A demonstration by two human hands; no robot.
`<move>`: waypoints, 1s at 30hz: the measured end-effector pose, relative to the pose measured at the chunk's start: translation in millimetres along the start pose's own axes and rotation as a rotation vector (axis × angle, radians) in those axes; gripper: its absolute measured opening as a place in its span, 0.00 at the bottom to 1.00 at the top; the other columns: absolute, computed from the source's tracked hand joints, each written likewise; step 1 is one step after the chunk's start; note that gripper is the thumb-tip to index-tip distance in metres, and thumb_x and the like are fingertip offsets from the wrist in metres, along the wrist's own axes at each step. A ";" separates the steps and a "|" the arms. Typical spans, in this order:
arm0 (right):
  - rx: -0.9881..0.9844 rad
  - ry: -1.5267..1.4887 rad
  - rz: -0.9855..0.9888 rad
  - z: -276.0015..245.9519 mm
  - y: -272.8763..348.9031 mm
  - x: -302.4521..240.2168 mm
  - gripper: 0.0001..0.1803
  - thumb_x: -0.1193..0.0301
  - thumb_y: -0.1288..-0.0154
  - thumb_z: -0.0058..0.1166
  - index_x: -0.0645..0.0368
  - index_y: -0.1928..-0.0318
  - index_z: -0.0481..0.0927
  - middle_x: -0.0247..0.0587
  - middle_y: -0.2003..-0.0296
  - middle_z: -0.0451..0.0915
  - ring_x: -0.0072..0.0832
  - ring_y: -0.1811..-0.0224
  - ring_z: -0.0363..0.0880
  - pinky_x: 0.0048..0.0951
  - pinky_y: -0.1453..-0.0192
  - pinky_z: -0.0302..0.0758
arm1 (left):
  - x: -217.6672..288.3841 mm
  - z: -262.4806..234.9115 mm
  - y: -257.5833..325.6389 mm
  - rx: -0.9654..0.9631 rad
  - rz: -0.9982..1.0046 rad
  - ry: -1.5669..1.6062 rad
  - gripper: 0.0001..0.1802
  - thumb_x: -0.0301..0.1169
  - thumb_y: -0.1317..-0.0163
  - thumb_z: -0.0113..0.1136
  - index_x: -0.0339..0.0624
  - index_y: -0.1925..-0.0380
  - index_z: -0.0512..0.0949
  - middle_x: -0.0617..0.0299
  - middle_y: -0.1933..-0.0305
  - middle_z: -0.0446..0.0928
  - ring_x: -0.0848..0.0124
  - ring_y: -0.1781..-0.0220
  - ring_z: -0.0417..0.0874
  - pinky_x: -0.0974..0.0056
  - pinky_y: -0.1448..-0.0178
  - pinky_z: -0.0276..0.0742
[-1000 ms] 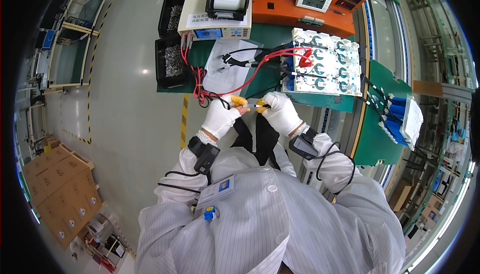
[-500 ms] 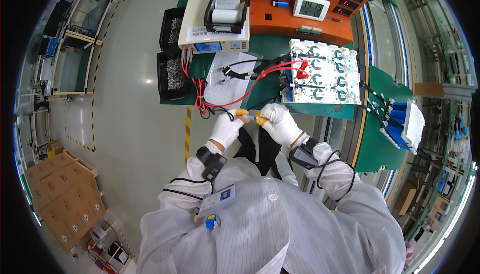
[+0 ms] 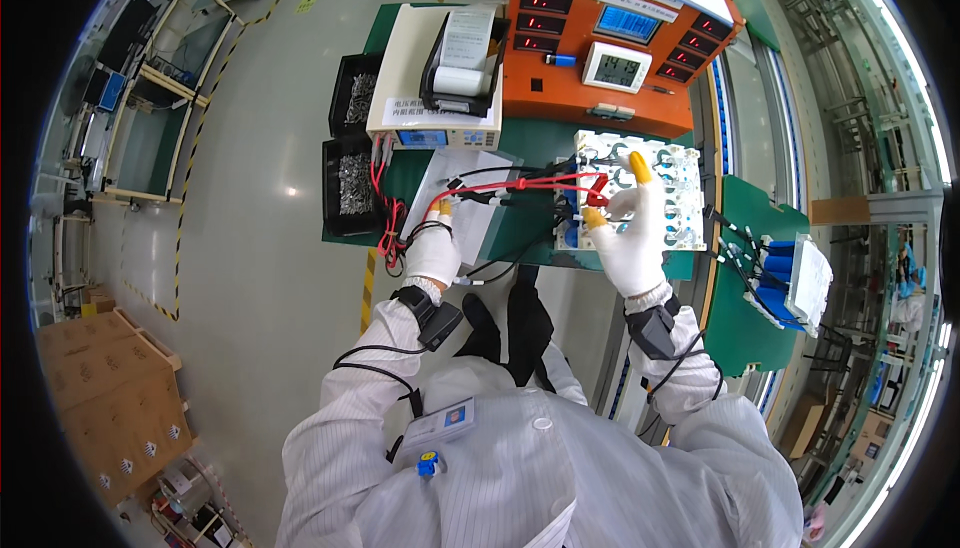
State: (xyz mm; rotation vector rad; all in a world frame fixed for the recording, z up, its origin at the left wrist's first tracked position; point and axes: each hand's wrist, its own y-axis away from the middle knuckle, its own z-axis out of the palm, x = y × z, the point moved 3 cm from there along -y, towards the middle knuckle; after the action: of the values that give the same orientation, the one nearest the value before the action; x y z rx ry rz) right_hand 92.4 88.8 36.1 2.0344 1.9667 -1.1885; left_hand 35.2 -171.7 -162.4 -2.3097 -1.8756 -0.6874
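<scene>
At the left, two black bins of metal parts (image 3: 331, 193) stand along the tabletop's left edge, with the cream instrument (image 3: 385, 88) just right of them. The left hand (image 3: 435, 243) lies over the near edge, its fingertips drawn together at the leads; I cannot tell whether its grip pinches one. Beside its wrist, a black lead (image 3: 466, 281) hangs past that edge. Red leads (image 3: 521, 185) run right, above the paper sheet (image 3: 478, 233), to a red clip (image 3: 598, 191) on the white cell block (image 3: 680, 188), at the right of the green tabletop (image 3: 535, 140). The right hand (image 3: 635, 238) is over this block, its grip spread wide around the clip and seemingly holding nothing. The step in hand looks like handling leads at the block; the next move seems to call for a precise pinch without snagging slack cable. The orange cabinet (image 3: 560, 98) limits far-side reach; the near side offers more room.
</scene>
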 end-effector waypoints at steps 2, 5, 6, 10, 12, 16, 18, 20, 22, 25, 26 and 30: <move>-0.264 -0.147 0.147 6.3 -14.2 1.9 0.32 0.80 0.49 0.64 0.62 0.41 0.70 0.36 0.68 0.71 0.25 0.69 0.69 0.27 0.61 0.71 | -0.3 -0.4 -4.4 -0.011 -0.085 -0.050 0.16 0.33 0.39 0.51 0.38 0.53 0.76 0.46 0.50 0.77 0.50 0.55 0.80 0.51 0.52 0.77; -0.396 -0.320 0.217 20.3 -17.2 33.3 0.24 0.80 0.48 0.65 0.62 0.49 0.75 0.38 0.65 0.74 0.22 0.68 0.72 0.24 0.62 0.72 | -12.5 13.2 -17.9 0.201 0.006 -0.144 0.12 0.34 0.33 0.46 0.41 0.58 0.75 0.50 0.63 0.79 0.53 0.66 0.82 0.51 0.64 0.79; -0.482 -0.477 0.290 25.0 -15.0 47.0 0.22 0.79 0.50 0.66 0.63 0.52 0.76 0.39 0.64 0.76 0.23 0.67 0.74 0.25 0.61 0.72 | -14.3 14.7 -21.4 0.293 0.041 -0.188 0.11 0.36 0.30 0.43 0.42 0.61 0.74 0.52 0.74 0.79 0.55 0.75 0.83 0.51 0.70 0.79; -0.541 -0.239 0.214 11.0 -30.2 24.4 0.17 0.79 0.47 0.67 0.63 0.58 0.76 0.32 0.74 0.74 0.18 0.72 0.70 0.23 0.67 0.72 | -14.3 10.7 -20.9 0.242 -0.020 -0.223 0.09 0.34 0.33 0.46 0.43 0.63 0.75 0.53 0.74 0.80 0.55 0.74 0.83 0.52 0.69 0.79; -0.511 -0.243 0.183 10.7 -29.5 27.6 0.16 0.80 0.47 0.67 0.63 0.58 0.76 0.32 0.75 0.74 0.18 0.73 0.70 0.23 0.67 0.72 | -8.6 3.6 -15.1 0.267 0.059 -0.193 0.09 0.33 0.35 0.47 0.43 0.64 0.76 0.52 0.73 0.80 0.54 0.73 0.84 0.51 0.68 0.79; -0.397 -0.413 0.249 -0.4 -41.7 31.3 0.16 0.82 0.44 0.63 0.64 0.55 0.77 0.35 0.62 0.79 0.19 0.61 0.75 0.22 0.54 0.73 | 25.6 -37.3 5.0 0.008 -0.002 -0.067 0.11 0.33 0.42 0.54 0.39 0.63 0.77 0.46 0.67 0.80 0.50 0.65 0.83 0.49 0.62 0.79; -0.367 -0.616 0.324 0.8 -52.1 25.7 0.16 0.83 0.43 0.60 0.64 0.53 0.75 0.35 0.61 0.79 0.19 0.58 0.75 0.22 0.52 0.73 | 18.7 -34.6 16.4 -0.026 0.049 0.037 0.12 0.33 0.42 0.55 0.37 0.63 0.76 0.42 0.67 0.79 0.46 0.65 0.82 0.46 0.60 0.77; -0.352 -0.623 0.333 9.5 -54.2 31.9 0.17 0.83 0.42 0.59 0.64 0.52 0.74 0.35 0.60 0.79 0.19 0.58 0.76 0.22 0.52 0.73 | 16.3 -32.8 24.7 -0.010 0.039 0.137 0.15 0.33 0.44 0.58 0.36 0.59 0.78 0.42 0.68 0.79 0.45 0.63 0.81 0.47 0.58 0.76; -0.339 -0.625 0.346 24.4 -50.7 45.2 0.18 0.84 0.42 0.59 0.64 0.51 0.73 0.35 0.60 0.79 0.19 0.57 0.76 0.22 0.52 0.73 | 15.1 -32.1 28.5 -0.089 -0.035 0.243 0.15 0.34 0.45 0.61 0.38 0.59 0.79 0.43 0.68 0.80 0.46 0.63 0.82 0.50 0.58 0.76; -0.273 -0.755 0.405 34.4 -45.1 60.1 0.18 0.84 0.41 0.58 0.63 0.50 0.73 0.35 0.59 0.79 0.19 0.57 0.76 0.22 0.51 0.73 | 17.9 -39.9 37.7 -0.132 -0.091 0.393 0.14 0.33 0.46 0.63 0.38 0.61 0.79 0.44 0.66 0.81 0.50 0.63 0.83 0.54 0.59 0.77; -0.279 -0.754 0.403 33.4 -45.1 58.2 0.18 0.84 0.41 0.58 0.63 0.50 0.73 0.35 0.59 0.79 0.19 0.57 0.76 0.22 0.51 0.73 | 16.8 -39.9 40.3 -0.130 -0.095 0.396 0.14 0.33 0.46 0.63 0.38 0.61 0.79 0.44 0.66 0.81 0.50 0.63 0.83 0.54 0.59 0.77; -0.363 -0.624 0.382 29.0 -44.0 50.3 0.19 0.83 0.42 0.59 0.63 0.50 0.73 0.35 0.60 0.79 0.19 0.58 0.77 0.22 0.52 0.74 | 15.7 -40.1 47.2 -0.110 -0.161 0.518 0.12 0.32 0.45 0.62 0.36 0.64 0.80 0.46 0.69 0.82 0.53 0.64 0.84 0.55 0.59 0.78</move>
State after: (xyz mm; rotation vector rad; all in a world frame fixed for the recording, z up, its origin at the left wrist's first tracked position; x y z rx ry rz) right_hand 34.3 122.1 7.4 1.5140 1.3110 -1.0962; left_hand 70.8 -182.6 -110.4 -1.7999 -1.8111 -1.2894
